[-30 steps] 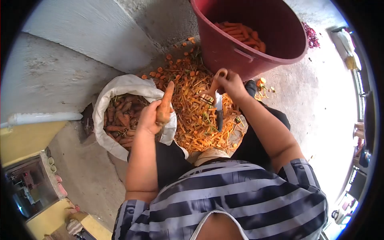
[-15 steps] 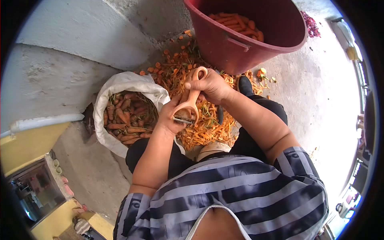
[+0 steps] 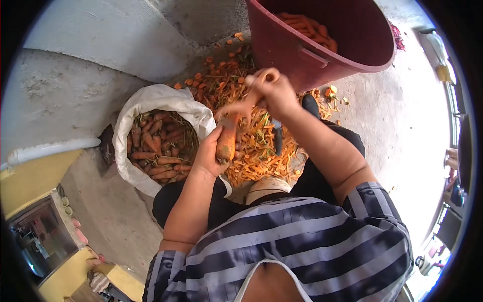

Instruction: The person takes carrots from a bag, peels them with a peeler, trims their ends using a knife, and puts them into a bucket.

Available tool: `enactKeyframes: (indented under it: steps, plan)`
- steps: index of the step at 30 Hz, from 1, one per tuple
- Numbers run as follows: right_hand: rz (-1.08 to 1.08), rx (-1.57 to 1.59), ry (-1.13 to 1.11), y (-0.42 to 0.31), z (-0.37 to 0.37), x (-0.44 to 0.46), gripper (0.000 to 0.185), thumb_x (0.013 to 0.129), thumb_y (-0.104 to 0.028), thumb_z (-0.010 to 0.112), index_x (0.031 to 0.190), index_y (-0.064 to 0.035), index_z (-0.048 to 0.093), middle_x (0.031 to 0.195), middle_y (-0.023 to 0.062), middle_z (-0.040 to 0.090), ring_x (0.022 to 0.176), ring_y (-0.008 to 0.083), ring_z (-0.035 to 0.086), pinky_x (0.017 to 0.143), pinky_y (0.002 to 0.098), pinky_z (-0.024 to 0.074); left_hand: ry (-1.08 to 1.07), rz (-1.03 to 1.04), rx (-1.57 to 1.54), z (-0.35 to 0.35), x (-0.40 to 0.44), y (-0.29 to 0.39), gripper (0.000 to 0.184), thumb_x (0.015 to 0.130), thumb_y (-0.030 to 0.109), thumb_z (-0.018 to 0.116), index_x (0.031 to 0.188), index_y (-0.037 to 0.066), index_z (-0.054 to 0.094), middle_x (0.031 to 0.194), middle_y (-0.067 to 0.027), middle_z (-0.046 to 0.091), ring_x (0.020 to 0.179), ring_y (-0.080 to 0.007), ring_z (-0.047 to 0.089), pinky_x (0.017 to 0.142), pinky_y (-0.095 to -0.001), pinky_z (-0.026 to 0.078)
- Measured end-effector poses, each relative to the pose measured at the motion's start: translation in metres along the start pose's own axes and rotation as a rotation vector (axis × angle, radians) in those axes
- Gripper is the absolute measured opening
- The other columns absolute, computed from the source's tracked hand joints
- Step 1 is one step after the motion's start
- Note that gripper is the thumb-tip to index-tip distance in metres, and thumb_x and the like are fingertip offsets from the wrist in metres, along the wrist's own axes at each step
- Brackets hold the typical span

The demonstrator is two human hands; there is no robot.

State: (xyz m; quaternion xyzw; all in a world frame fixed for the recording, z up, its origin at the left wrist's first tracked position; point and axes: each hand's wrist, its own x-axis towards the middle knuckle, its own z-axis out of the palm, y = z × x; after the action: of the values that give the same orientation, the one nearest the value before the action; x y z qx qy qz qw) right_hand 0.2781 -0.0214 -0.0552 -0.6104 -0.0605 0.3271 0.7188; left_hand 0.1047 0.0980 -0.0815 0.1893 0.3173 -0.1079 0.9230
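Note:
My left hand (image 3: pixel 208 152) is closed around a partly peeled carrot (image 3: pixel 227 143), whose blunt end points toward me. My right hand (image 3: pixel 277 96) grips an orange Y-shaped peeler (image 3: pixel 242 107) by its handle. The peeler's head lies over the far part of the carrot; motion blurs it, and its blade cannot be made out. Under both hands spreads a heap of carrot peelings (image 3: pixel 259 163). A knife (image 3: pixel 277 138) with a black handle rests on that heap, near my right forearm.
To the left stands an open white sack (image 3: pixel 123 133) of unpeeled carrots (image 3: pixel 156 143). A large red tub (image 3: pixel 297 60) holds peeled carrots (image 3: pixel 312 30) ahead. Cut carrot ends (image 3: pixel 198 76) litter the floor by the grey wall (image 3: pixel 90 80). A white pipe (image 3: pixel 53 149) runs along the wall.
My right hand has moved slightly up and right, and the peeler has turned, its head now over the carrot's far part. The carrot now shows clearly in my left hand.

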Motion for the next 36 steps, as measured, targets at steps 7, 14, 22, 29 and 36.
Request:
enactKeyframes:
  steps: [7, 14, 22, 29, 36]
  plan:
    - [0.178, 0.114, -0.207, 0.025, 0.007, -0.007, 0.021, 0.068, -0.014, 0.072, 0.075, -0.0016, 0.056, 0.065, 0.0072, 0.058, 0.055, 0.0140, 0.055, 0.044, 0.0238, 0.0434, 0.046, 0.013, 0.070, 0.008, -0.002, -0.009, 0.030, 0.089, 0.026, 0.043, 0.110, 0.005, 0.046, 0.086, -0.0100, 0.054, 0.069, -0.0193, 0.056, 0.051, -0.0298, 0.047]
    - [-0.055, 0.029, 0.255, 0.008, -0.035, 0.034, 0.029, 0.068, -0.020, 0.073, 0.075, -0.0028, 0.052, 0.067, 0.0071, 0.056, 0.055, 0.0145, 0.055, 0.043, 0.0240, 0.0424, -0.057, -0.087, -0.112, 0.006, -0.007, -0.009, 0.031, 0.091, 0.032, 0.037, 0.111, 0.009, 0.045, 0.083, -0.0072, 0.048, 0.070, -0.0165, 0.046, 0.057, -0.0276, 0.042]
    - [0.330, 0.253, -0.388, 0.017, 0.027, -0.030, 0.020, 0.067, -0.010, 0.073, 0.071, -0.0034, 0.054, 0.059, 0.0041, 0.054, 0.054, 0.0130, 0.055, 0.042, 0.0231, 0.0420, 0.095, 0.027, -0.141, 0.002, 0.000, -0.014, 0.034, 0.089, 0.031, 0.043, 0.106, 0.002, 0.050, 0.081, -0.0125, 0.058, 0.067, -0.0253, 0.060, 0.056, -0.0349, 0.052]
    - [0.227, 0.240, -0.257, 0.040, 0.007, 0.004, 0.026, 0.069, -0.018, 0.071, 0.077, -0.0019, 0.053, 0.069, 0.0074, 0.057, 0.049, 0.0144, 0.053, 0.040, 0.0243, 0.0420, -0.019, -0.016, -0.024, 0.005, -0.005, -0.007, 0.034, 0.089, 0.035, 0.042, 0.106, 0.006, 0.049, 0.079, -0.0082, 0.052, 0.068, -0.0179, 0.051, 0.053, -0.0287, 0.044]
    - [-0.024, 0.174, 0.088, 0.005, -0.015, 0.023, 0.020, 0.071, -0.012, 0.070, 0.073, -0.0005, 0.054, 0.064, 0.0075, 0.056, 0.047, 0.0131, 0.053, 0.037, 0.0228, 0.0404, -0.045, -0.101, -0.207, 0.000, -0.006, -0.007, 0.031, 0.090, 0.032, 0.041, 0.110, 0.010, 0.046, 0.081, -0.0059, 0.045, 0.071, -0.0160, 0.044, 0.059, -0.0269, 0.040]
